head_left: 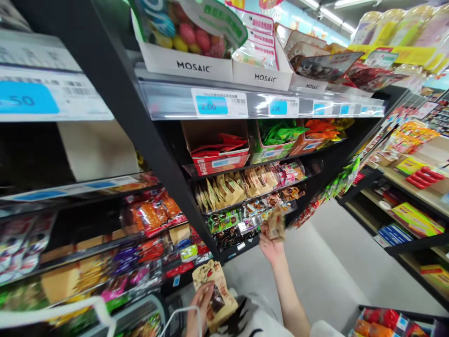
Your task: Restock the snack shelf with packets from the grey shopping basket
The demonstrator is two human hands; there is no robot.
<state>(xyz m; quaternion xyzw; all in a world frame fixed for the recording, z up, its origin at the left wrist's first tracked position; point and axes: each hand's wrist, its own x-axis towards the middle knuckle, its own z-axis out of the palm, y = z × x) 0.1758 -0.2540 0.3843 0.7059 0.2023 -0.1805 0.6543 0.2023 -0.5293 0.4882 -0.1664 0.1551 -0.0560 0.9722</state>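
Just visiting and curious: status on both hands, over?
Left hand: gripping pouch. Right hand: raised, gripping blurred packet. White handle overlaps left hand in view; nothing seen blocking right hand.

Landmark: red open carton (203, 166) | above it: blue-and-white 2.00 price tag (220, 105) | higher above it: white MOSAIC-printed tray (219, 70) | just right of it: green carton (260, 155) of green packets (280, 134) | far right of it, lower: blue boxes (394, 235) | lower left of it: orange snack packs (154, 215)
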